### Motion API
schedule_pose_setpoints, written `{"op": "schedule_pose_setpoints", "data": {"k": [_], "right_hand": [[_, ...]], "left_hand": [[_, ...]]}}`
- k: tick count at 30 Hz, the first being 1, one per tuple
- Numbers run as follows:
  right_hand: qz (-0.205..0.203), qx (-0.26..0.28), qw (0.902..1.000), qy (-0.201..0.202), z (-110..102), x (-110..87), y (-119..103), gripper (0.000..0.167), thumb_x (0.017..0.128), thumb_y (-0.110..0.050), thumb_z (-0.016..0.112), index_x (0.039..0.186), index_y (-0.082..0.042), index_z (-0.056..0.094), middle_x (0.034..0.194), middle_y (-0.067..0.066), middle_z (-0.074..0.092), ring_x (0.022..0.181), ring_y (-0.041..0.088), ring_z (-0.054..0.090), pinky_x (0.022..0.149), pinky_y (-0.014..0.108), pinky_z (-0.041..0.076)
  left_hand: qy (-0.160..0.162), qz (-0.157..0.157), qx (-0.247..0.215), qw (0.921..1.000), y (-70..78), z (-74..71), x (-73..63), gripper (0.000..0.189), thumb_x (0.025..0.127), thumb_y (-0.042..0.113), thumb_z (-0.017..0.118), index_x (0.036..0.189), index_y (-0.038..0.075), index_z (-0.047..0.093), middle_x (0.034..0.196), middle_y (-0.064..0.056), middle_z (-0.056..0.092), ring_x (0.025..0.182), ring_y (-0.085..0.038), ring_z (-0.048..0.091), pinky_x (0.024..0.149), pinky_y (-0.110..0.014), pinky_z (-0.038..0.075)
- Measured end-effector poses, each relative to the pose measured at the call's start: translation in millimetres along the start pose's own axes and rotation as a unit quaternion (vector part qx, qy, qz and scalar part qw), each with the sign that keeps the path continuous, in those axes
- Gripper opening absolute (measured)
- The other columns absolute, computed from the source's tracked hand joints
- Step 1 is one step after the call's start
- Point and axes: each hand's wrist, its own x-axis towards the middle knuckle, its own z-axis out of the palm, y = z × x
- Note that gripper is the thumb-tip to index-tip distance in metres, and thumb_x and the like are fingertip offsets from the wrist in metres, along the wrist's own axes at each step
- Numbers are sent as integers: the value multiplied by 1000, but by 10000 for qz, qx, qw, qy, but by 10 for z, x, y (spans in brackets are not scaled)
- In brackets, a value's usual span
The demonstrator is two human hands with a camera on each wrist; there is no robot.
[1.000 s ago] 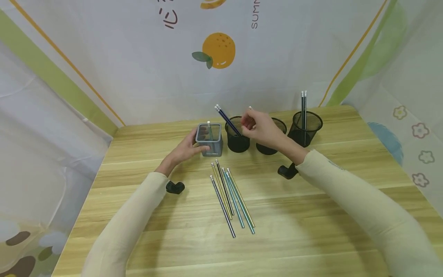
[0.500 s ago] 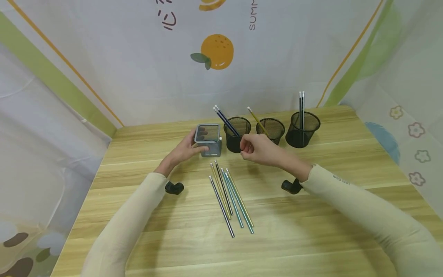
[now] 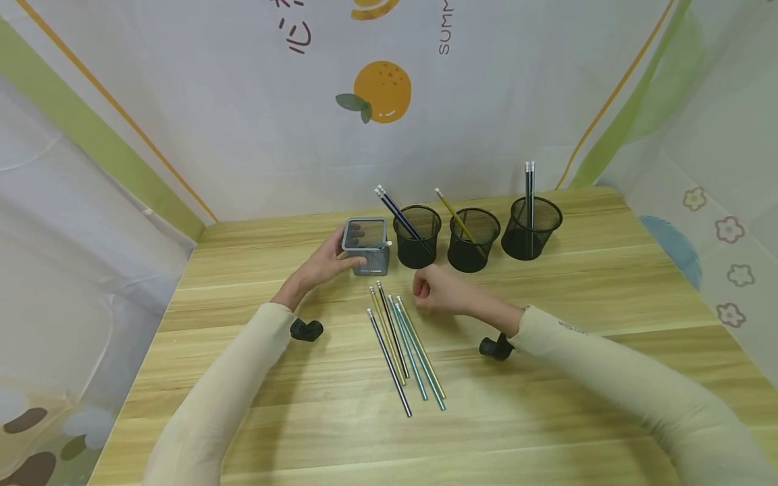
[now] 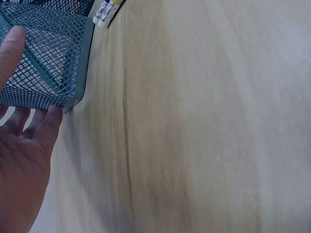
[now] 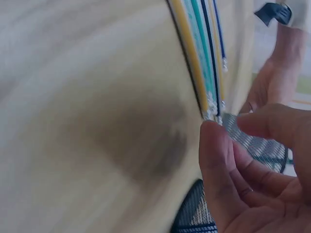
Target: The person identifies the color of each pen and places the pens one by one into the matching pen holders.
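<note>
Left hand (image 3: 322, 264): grips the grey square cup (image 3: 373, 260) at the row's left end; a careless tug could tip it.
Leaning pencil (image 3: 389, 244): slants inside that cup, its eraser at the right rim.
Right hand (image 3: 442, 290): thumb and forefinger apart, holding nothing, just right of the loose pencils' far ends.
Loose pencils (image 3: 408, 347): six, bunched nearer the viewer; so closely packed, a pinch might catch two.
Black round cups (image 3: 418, 253): three, farther right; a bumped rim could topple one.

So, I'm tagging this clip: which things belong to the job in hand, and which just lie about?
Likely in the job:
loose pencils on the table, near the right hand
grey mesh holder, held by the left hand
three black mesh cups and the pencils in them

Probably just there:
printed cloth behind the table
black devices at the wrists
</note>
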Motion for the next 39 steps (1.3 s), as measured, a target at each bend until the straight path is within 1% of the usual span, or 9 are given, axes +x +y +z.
{"op": "schedule_pose_setpoints", "data": {"k": [4,7,11,18,26,30,36,39], "right_hand": [[221,-73,9995,-211,106,25,-20,6,86,-2,70,82,-4,66,72,0,61,66,11,56,62,25,49],[333,-239,9990,-204,179,44,-34,9,86,-6,71,79,-7,65,69,-2,59,63,11,55,59,24,47],[403,-476,9980,-93,252,63,-59,12,83,-8,72,75,-10,64,66,-3,58,59,11,53,55,24,44],[505,-574,9970,-74,310,91,-91,18,81,-6,72,70,-11,60,65,-3,55,57,13,50,52,24,39],[852,-614,9941,-254,336,130,-94,24,83,-7,74,67,-11,56,58,-4,50,54,13,49,49,25,36],[869,-656,9936,-303,336,134,-106,26,82,-5,74,65,-11,55,56,-3,49,52,13,48,47,24,35],[722,-751,9940,-342,331,147,-111,33,78,-3,73,59,-14,50,53,-5,42,50,11,42,46,24,31],[671,-771,9941,-375,324,158,-104,34,77,-3,73,57,-14,49,52,-6,41,50,11,40,46,24,30]], "left_hand": [[-11,7,1,10000,7,1,0,75,96,-1,70,157,0,26,153,-23,37,143,-39,35,118,-53,23],[-21,27,-39,10000,9,1,-1,75,96,-1,70,157,0,26,153,-24,37,143,-40,34,118,-54,22],[-32,62,-66,10000,-8,-4,-2,74,96,-1,69,157,-1,26,153,-24,37,143,-40,33,118,-56,21],[-40,63,-90,9999,-16,-3,-3,74,96,-1,69,157,0,27,153,-23,37,143,-40,33,117,-56,23],[-40,26,-70,10000,-16,-4,0,74,96,0,69,157,0,27,154,-23,37,143,-40,33,117,-57,23],[-29,22,-67,10000,4,0,-7,75,96,-1,69,157,0,26,154,-23,37,144,-40,33,118,-57,22],[-34,-15,-170,9998,10,2,-12,75,96,-2,68,157,0,26,154,-25,35,144,-39,31,118,-56,21],[-45,-9,-181,9998,8,3,-9,75,96,-2,68,157,0,25,155,-25,35,145,-39,31,118,-56,21]]}}
